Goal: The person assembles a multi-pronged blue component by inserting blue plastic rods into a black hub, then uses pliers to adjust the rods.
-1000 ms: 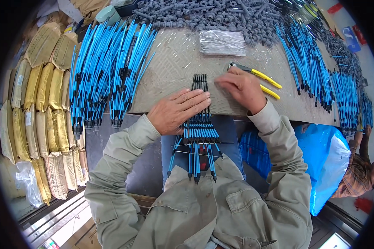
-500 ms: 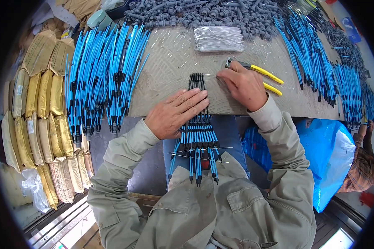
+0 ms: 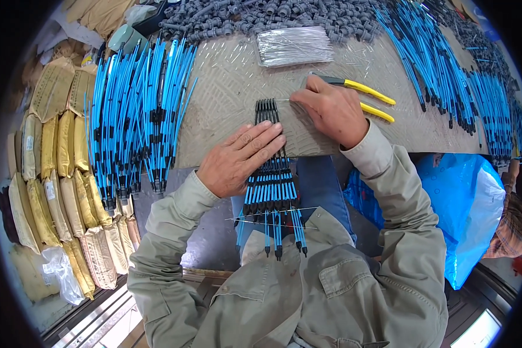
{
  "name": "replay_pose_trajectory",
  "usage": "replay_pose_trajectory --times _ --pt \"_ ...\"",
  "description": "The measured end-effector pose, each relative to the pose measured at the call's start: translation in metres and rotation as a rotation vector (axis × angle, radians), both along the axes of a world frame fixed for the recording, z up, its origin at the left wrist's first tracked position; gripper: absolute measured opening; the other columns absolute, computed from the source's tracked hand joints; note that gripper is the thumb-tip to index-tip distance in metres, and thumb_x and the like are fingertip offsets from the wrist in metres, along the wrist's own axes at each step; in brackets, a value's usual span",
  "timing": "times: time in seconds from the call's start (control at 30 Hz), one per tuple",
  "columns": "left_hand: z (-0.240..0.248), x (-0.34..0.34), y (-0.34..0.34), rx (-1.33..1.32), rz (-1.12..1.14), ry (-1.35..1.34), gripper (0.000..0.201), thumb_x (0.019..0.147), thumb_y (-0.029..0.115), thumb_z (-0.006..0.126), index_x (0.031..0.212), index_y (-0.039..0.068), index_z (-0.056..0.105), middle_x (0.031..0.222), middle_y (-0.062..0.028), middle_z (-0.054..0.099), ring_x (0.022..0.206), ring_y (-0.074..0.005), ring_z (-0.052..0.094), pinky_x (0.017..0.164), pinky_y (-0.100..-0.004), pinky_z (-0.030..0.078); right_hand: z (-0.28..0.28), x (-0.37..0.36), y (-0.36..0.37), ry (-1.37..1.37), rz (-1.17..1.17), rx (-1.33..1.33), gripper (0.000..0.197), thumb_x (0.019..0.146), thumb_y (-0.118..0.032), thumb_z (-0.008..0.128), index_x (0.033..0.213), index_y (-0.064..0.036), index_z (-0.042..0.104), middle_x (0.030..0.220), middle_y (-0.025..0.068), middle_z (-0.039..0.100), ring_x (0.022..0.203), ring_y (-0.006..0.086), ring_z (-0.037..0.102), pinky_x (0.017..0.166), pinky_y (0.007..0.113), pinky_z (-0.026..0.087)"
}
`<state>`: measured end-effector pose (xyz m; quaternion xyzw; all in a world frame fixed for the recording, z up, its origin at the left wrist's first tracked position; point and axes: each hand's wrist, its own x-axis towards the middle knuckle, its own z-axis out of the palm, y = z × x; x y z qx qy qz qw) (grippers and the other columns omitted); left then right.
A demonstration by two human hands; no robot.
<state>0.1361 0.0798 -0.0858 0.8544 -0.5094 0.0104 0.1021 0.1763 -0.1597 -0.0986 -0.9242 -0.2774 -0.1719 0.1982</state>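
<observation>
My left hand [image 3: 238, 156] lies flat, fingers stretched out, across a row of slim blue and black rods [image 3: 271, 188]. Their black tips poke out past the fingertips onto the table, and their lower ends hang over the near edge toward my lap. Two thin metal wires [image 3: 298, 210] run crosswise through the lower part of the row. Just right of the black tips, my right hand [image 3: 330, 110] is closed in a pinch on a thin metal wire [image 3: 282, 100] that points at the tips. Partly behind that hand lie pincers with yellow handles [image 3: 372, 91].
A stack of straight metal wires [image 3: 296, 46] lies beyond my hands, before a heap of grey plastic fittings [image 3: 307, 14]. Bundles of blue rods flank the table, left [image 3: 136, 110] and right [image 3: 432, 64]. Wrapped packets [image 3: 58, 197] stand left; a blue plastic bag [image 3: 461, 203] right.
The whole view has shifted slightly. My right hand has come a little closer to the black tips with the wire, while my left hand stays flat on the rods.
</observation>
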Motion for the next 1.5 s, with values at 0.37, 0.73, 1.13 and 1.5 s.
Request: replay_pose_trajectory --times 0.37,0.73,1.13,1.5 --pt "-0.001 0.001 0.0 0.018 0.003 0.013 0.091 0.054 0.013 0.072 0.136 0.007 0.033 0.142 -0.0095 0.032 0.131 -0.0253 0.031 0.106 -0.0396 0.028 -0.005 0.017 0.017 0.009 0.131 0.057 0.013 0.078 -0.007 0.055 0.091 -0.0105 0.055 0.08 0.008 0.051 0.067 0.0308 0.057 0.055 0.039 0.045" --pt "-0.007 0.002 0.004 0.053 -0.005 -0.039 0.112 0.043 0.025 0.082 0.139 0.007 0.027 0.145 -0.0107 0.026 0.133 -0.0267 0.027 0.109 -0.038 0.025 -0.002 0.028 0.024 -0.11 0.321 -0.034 0.018 0.077 -0.005 0.054 0.095 -0.0075 0.05 0.088 0.01 0.051 0.074 0.0304 0.058 0.062 0.039 0.048" --pt "-0.01 0.001 0.004 -0.065 -0.023 0.016 0.086 0.058 0.023 0.069 0.135 0.004 0.035 0.144 -0.0117 0.029 0.133 -0.0297 0.028 0.108 -0.0416 0.025 0.007 0.025 0.025 -0.182 0.212 -0.419 0.021 0.08 -0.008 0.054 0.101 -0.0059 0.056 0.094 0.0109 0.057 0.07 0.0247 0.06 0.057 0.033 0.049" --pt "-0.016 -0.003 0.005 -0.166 -0.067 -0.051 0.099 0.052 0.072 0.063 0.133 0.018 0.042 0.14 -0.0155 0.033 0.13 -0.0363 0.028 0.107 -0.0452 0.025 0.115 -0.129 0.012 0.056 0.461 0.209 0.026 0.076 -0.011 0.066 0.099 -0.0018 0.061 0.087 0.0091 0.062 0.069 0.0208 0.06 0.061 0.027 0.047"
